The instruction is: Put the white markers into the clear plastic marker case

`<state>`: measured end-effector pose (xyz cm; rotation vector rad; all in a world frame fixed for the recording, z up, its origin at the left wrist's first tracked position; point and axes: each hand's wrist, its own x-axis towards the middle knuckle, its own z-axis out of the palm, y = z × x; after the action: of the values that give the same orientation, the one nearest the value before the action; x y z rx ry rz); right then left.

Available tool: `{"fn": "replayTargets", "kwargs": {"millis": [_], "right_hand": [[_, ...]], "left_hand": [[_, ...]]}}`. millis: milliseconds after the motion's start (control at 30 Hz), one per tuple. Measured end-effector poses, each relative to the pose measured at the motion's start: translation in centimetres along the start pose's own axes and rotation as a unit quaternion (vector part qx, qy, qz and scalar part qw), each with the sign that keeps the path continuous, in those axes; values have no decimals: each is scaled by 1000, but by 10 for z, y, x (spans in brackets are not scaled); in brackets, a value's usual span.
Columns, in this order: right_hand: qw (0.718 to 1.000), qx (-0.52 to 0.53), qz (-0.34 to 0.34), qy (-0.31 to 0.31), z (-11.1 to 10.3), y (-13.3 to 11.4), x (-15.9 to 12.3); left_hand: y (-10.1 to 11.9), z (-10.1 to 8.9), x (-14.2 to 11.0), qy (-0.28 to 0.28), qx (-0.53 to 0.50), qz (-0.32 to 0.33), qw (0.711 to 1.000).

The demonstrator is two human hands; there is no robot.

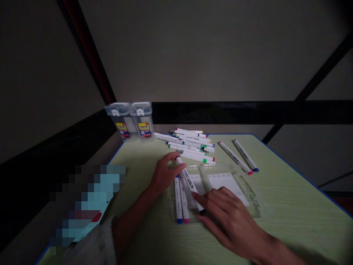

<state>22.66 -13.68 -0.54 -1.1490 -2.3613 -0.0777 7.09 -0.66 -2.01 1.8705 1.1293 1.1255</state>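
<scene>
A white marker with dark ends (pixel 187 178) slants above a clear plastic case (pixel 255 200) that lies spread on the table. My left hand (pixel 164 173) pinches its far end between thumb and fingers. At its near end, my right hand (pixel 230 217) closes thumb and fingers around the barrel. Beneath it, along the left side of the case, lie a blue-capped marker (pixel 178 200) and a pink-capped marker (pixel 184 202), side by side. White paper inserts (pixel 228 186) show in the case; my right hand partly covers them.
Behind the case lies a loose heap of white markers (pixel 190 141) with coloured ends. Two more markers (pixel 245 154) lie apart at the right. Two lidded clear marker boxes (pixel 145 125) stand at the back left. A blurred-out turquoise item (pixel 96 198) lies along the left edge.
</scene>
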Motion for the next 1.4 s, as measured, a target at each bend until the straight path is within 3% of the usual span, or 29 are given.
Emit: {"fn": "replayTargets", "kwargs": {"millis": [367,867,1167,1400], "right_hand": [[992,-50,81,79,-3,12,2],[973,-65,221,13,-6,42,-2],[972,-41,222,63,-14,60,-4],[931,-117,329,109,-35,97,-17]], "left_hand": [[3,-3,1,5,-14,1,1000],[8,-10,-5,12,40,54,998],[6,-8,-5,5,30,60,998],[4,-5,-4,-1,29,56,998]]}}
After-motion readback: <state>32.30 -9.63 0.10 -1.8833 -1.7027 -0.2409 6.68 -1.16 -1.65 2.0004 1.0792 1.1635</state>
